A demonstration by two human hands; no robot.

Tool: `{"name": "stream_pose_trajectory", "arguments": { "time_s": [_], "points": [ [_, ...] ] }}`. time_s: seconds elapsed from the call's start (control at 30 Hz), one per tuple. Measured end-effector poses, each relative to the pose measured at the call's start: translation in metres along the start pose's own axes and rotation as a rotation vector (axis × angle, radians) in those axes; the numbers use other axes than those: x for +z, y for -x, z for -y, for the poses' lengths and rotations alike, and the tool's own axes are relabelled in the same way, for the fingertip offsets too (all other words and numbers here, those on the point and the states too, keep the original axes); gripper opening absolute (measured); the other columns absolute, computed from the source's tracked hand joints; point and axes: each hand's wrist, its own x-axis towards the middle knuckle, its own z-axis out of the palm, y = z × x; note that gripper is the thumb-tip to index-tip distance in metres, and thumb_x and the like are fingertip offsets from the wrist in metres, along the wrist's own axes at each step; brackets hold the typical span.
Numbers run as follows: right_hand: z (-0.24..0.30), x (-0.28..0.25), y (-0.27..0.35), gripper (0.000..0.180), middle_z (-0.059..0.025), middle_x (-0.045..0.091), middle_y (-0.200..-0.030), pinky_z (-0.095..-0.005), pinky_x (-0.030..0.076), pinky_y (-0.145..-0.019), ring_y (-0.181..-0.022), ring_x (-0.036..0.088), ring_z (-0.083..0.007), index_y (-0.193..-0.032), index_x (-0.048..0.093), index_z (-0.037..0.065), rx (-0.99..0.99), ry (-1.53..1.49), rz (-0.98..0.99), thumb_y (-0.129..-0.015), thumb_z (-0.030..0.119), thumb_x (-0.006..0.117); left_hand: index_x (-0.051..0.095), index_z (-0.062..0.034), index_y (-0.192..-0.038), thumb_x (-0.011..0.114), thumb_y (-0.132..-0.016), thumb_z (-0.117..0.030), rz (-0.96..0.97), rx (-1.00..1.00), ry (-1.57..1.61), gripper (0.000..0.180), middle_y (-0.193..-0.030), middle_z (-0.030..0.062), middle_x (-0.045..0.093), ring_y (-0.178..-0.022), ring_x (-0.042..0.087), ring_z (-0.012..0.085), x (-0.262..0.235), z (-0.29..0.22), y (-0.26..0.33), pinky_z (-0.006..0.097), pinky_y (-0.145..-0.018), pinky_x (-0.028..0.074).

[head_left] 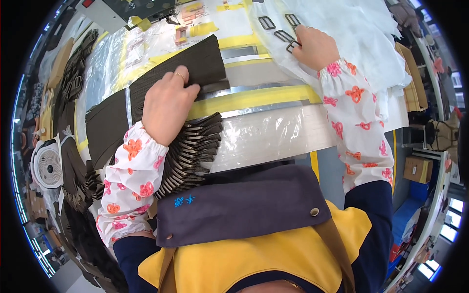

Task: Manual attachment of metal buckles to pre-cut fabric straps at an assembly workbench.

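Observation:
My left hand (168, 105) lies on a stack of dark brown fabric strips (207, 56), its fingers curled over the top and their tips hidden. A white band (129, 107) runs across the stack. Below this hand, the ends of many brown strips (193, 151) fan out over the table edge. My right hand (316, 47) reaches to a white sheet (359, 34) and pinches a dark slide buckle (292, 46) at its fingertips. Close by lie several similar dark buckles, among them one slide buckle (266, 22) a little to the left.
A sewing machine (141, 12) stands at the far left of the table. Yellow tape (259, 99) and metal strips cross the plastic-covered tabletop (273, 136). A white fan (49, 166) is at the left, beside more hanging brown strips (75, 171). Cardboard boxes (418, 168) stand at the right.

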Motion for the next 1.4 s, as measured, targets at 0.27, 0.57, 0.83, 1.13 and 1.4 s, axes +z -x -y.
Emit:
{"name": "stream_pose_trajectory", "arguments": {
  "time_s": [0.27, 0.57, 0.83, 1.13, 1.4],
  "points": [
    [0.016, -0.002, 0.005, 0.016, -0.0126, 0.06, -0.071, -0.0361, 0.044, -0.056, -0.064, 0.056, -0.0299, -0.091, 0.056, 0.003, -0.327, -0.296, -0.476, -0.075, 0.005, 0.055, 0.059, -0.0053, -0.08, 0.063, -0.069, -0.006, 0.145, -0.015, 0.251, 0.011, -0.09, 0.0067, 0.054, -0.079, 0.055, 0.0227, 0.011, -0.008, -0.011, 0.034, -0.065, 0.046],
    [0.075, 0.009, 0.033, 0.016, -0.0063, 0.062, -0.075, -0.0251, 0.048, -0.056, -0.06, 0.059, -0.0134, -0.093, 0.059, -0.001, -0.193, -1.31, 0.04, -0.081, 0.009, 0.058, 0.06, -0.0043, -0.089, 0.058, -0.076, -0.005, 0.15, -0.01, 0.408, 0.013, -0.098, 0.0107, 0.058, -0.084, 0.056, 0.0258, 0.015, 0.01, -0.019, 0.034, -0.071, 0.045],
    [0.106, 0.014, 0.04, 0.018, -0.0032, 0.057, -0.073, -0.021, 0.047, -0.056, -0.059, 0.056, -0.0086, -0.095, 0.052, 0.0, -0.092, -1.793, 0.433, -0.084, 0.013, 0.058, 0.057, -0.0015, -0.091, 0.053, -0.084, -0.007, -0.079, -0.346, 0.778, 0.01, -0.071, 0.0108, 0.058, -0.062, 0.054, 0.0194, 0.002, 0.014, 0.006, 0.026, -0.06, 0.042],
    [0.137, 0.016, 0.038, 0.013, -0.003, 0.058, -0.067, -0.019, 0.044, -0.047, -0.051, 0.053, -0.0062, -0.094, 0.053, -0.001, -0.097, -1.594, 0.427, -0.085, 0.009, 0.053, 0.059, -0.0046, -0.098, 0.054, -0.084, -0.007, -0.171, -0.401, 1.098, 0.015, -0.089, 0.0088, 0.056, -0.082, 0.055, 0.0167, -0.007, 0.01, 0.011, 0.026, -0.076, 0.042],
    [0.147, 0.021, 0.027, 0.013, -0.0019, 0.058, -0.068, -0.0209, 0.047, -0.051, -0.055, 0.053, -0.0063, -0.089, 0.055, -0.003, -0.304, -1.41, 0.235, -0.083, 0.008, 0.054, 0.061, -0.0024, -0.086, 0.062, -0.074, -0.001, -0.264, -0.107, 0.566, 0.012, -0.082, 0.0068, 0.059, -0.077, 0.055, 0.0217, -0.023, 0.009, 0.008, 0.029, -0.066, 0.044]
  ]
}}
